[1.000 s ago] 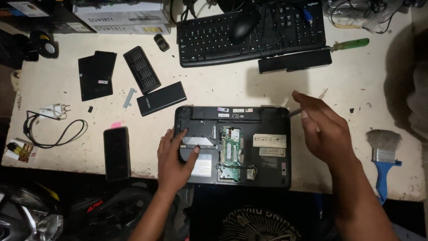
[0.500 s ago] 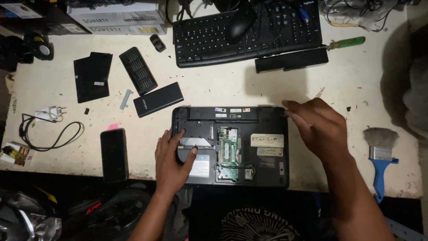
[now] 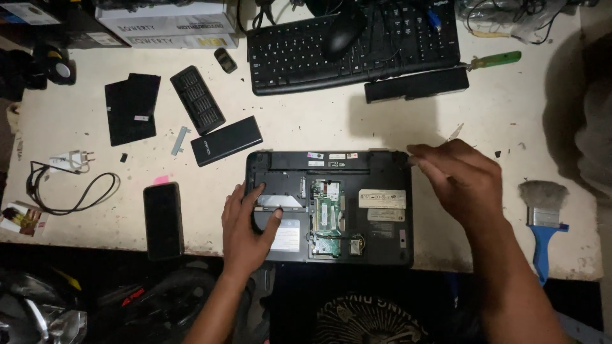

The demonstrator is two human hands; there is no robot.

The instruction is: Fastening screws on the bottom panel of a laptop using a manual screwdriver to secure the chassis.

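Laptop: the black laptop [image 3: 331,207] lay upside down at the near edge of the surface [image 3: 319,127], its base panels off and a green circuit board [image 3: 328,213] bare in the middle.
My left hand: my left hand [image 3: 245,223] rested spread and flat on the open bay at the laptop's near-left corner, pressing down and clasping nothing.
My right hand: my right hand [image 3: 462,178] hovered at the far-right corner of the laptop, fingers curled loosely; whether they pinched a small tool I could not tell.
Handling: I judged it stiff, fairly heavy and smooth-shelled, with the bare board fragile. It was best taken by the solid outer edges, left and right, clear of the open bays.
Near things: a dark phone [image 3: 164,220] lay to the left, and a blue-handled brush [image 3: 543,216] to the right.
Farther things: a black battery pack [image 3: 226,141], a bit case [image 3: 197,99] and a loose cover [image 3: 132,108] lay beyond; farther still, a keyboard [image 3: 354,44] with a mouse [image 3: 343,32] on it, and a green-handled screwdriver [image 3: 491,62].
Hidden: the laptop's screen side faced down, unseen. Dim light swallowed the floor nearest me and the shape at the right edge. Any screws were too small to make out.
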